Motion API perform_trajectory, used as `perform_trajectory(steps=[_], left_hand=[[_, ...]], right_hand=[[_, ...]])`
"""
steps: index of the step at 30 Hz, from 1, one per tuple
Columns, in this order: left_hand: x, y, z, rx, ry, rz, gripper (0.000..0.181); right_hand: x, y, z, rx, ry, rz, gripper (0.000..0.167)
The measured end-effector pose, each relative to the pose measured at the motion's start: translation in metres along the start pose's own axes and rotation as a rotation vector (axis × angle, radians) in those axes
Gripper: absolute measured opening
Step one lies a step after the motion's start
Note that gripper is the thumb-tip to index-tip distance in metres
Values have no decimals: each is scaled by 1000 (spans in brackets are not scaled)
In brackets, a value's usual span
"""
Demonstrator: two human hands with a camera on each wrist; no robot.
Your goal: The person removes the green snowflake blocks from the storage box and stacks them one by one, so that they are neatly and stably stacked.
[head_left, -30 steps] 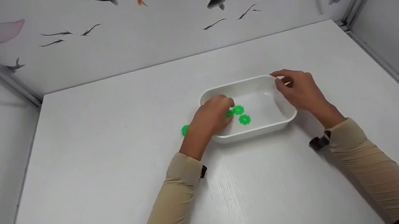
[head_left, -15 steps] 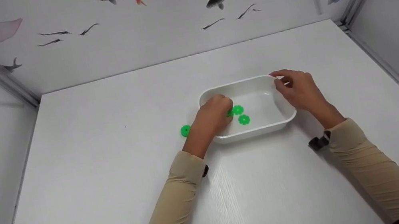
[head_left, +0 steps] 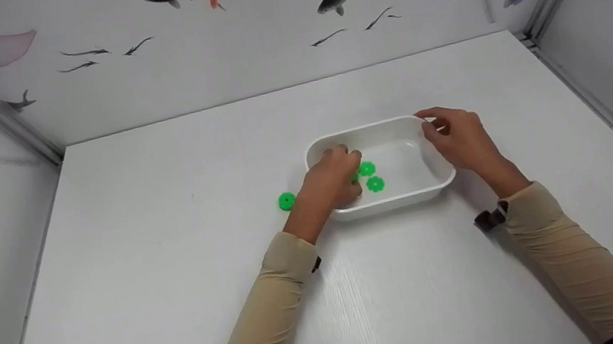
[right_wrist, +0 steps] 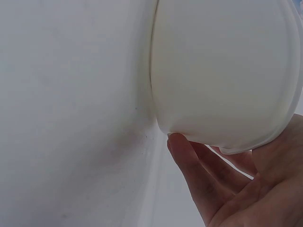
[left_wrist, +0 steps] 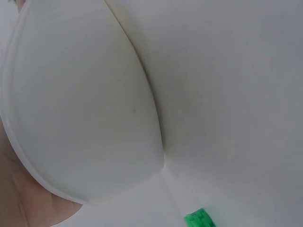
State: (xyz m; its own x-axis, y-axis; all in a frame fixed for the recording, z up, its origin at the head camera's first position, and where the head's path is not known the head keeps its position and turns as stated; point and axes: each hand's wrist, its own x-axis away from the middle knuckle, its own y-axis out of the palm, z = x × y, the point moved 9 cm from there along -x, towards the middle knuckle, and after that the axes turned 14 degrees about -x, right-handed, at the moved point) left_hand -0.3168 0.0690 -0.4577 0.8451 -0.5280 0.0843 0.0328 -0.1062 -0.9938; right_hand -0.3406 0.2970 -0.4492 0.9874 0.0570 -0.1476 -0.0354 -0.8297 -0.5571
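Observation:
In the head view, a white oblong tray (head_left: 386,203) stands on the table. My left hand (head_left: 329,177) reaches into its left part, fingers curled and bent down. A green flower-shaped piece (head_left: 355,177) shows between its thumb and forefinger, partly hidden by the hand. Two more green flower-shaped pieces, an upper one (head_left: 367,168) and a lower one (head_left: 375,184), lie flat on the tray floor beside it. At the tray's right end, my right hand (head_left: 462,136) grips the rim and wall. The right wrist view shows its fingertips (right_wrist: 179,142) against the outer wall.
Left of the tray, a small green stack (head_left: 286,201) stands on the white table (head_left: 161,271); the left wrist view shows layers in this green stack (left_wrist: 199,218). Printed white panels (head_left: 261,49) enclose the table at the back and sides.
My left hand has shifted slightly within the tray, and its thumb and forefinger now stand a little farther apart. The green stack is more visible beside my wrist. My right hand stays put.

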Motion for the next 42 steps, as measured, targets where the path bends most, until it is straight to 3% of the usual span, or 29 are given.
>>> perform_trajectory(steps=[12,25,30,35,42], left_hand=[[0,0,0,-25,4,17,29],[1,-5,0,55,42,44,25],[6,-12,2,86,88,114,29],[14,-23,1,115,138,230,37],[31,-36,-4,187,213,381,28]], right_hand=[[1,-1,-2,-10,0,2,39],[1,-1,-3,-27,-26,-3,39],[1,-1,-1,-14,-4,4,38],[0,0,0,-11,3,1,37],[0,-1,1,-9,7,0,38]])
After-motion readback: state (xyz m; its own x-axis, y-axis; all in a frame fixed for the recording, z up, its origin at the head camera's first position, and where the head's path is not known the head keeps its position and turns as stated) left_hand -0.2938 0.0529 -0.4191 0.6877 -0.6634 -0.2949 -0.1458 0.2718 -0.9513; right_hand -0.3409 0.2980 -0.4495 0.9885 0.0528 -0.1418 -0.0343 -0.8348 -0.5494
